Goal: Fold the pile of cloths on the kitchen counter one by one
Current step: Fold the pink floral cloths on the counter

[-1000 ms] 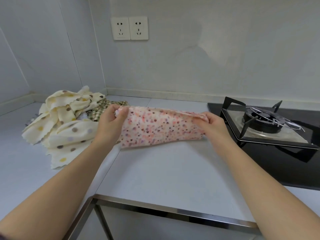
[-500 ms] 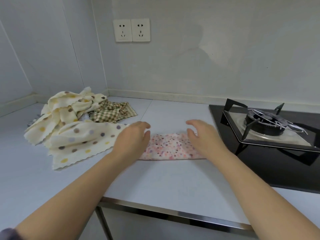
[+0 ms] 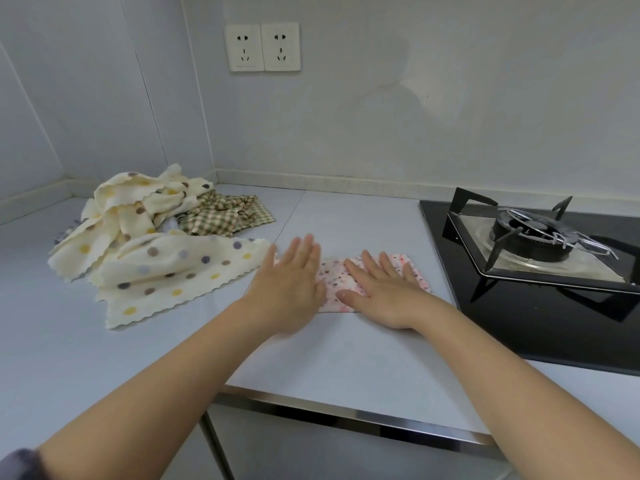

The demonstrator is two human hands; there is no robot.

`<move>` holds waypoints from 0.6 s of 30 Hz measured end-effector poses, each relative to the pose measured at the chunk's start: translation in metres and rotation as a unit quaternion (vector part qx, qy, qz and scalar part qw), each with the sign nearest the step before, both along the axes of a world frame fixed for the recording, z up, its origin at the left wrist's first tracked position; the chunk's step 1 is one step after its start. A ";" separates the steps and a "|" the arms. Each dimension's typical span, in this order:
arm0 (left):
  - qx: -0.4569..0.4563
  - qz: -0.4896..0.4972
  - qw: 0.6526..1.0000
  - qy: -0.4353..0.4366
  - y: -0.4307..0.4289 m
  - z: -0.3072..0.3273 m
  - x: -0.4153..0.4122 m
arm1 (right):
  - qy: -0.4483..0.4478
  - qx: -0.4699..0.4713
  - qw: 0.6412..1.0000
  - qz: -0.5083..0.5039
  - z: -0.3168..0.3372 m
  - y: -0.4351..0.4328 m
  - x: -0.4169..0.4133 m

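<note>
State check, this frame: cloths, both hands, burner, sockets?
Pink cloth: folded into a strip, flat on the counter.
Left hand: open, flat over the strip's left end, blurred.
Right hand: open, flat on the strip.
Dotted cloths: unfolded, crumpled in a pile.
Checked cloth: unfolded, crumpled in the pile.
Burner: no flame visible.
Sockets: nothing plugged in.

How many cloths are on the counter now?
At least 4: pink speckled cloth in the centre, flat cream dotted cloth left of it, crumpled cream cloth behind that, checked cloth at the pile's right. More may be buried.
</note>
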State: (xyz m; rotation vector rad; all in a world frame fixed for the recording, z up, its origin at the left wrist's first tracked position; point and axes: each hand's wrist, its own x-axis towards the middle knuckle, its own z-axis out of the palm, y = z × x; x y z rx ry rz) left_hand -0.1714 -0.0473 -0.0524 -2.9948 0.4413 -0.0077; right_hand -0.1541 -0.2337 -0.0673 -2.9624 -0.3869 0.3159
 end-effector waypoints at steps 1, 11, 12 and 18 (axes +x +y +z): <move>-0.045 -0.025 0.998 0.036 -0.003 -0.004 -0.001 | 0.002 0.001 1.000 -0.003 0.000 0.000 0.000; -0.069 0.063 0.991 0.098 -0.002 -0.014 0.005 | -0.047 -0.006 0.999 0.010 0.001 -0.004 -0.001; -0.053 0.080 0.990 0.106 0.003 -0.011 0.007 | -0.032 0.000 0.999 0.017 0.001 -0.004 0.000; 0.175 0.178 0.968 0.028 0.033 0.019 0.003 | -0.023 -0.001 1.000 0.012 -0.001 -0.008 0.004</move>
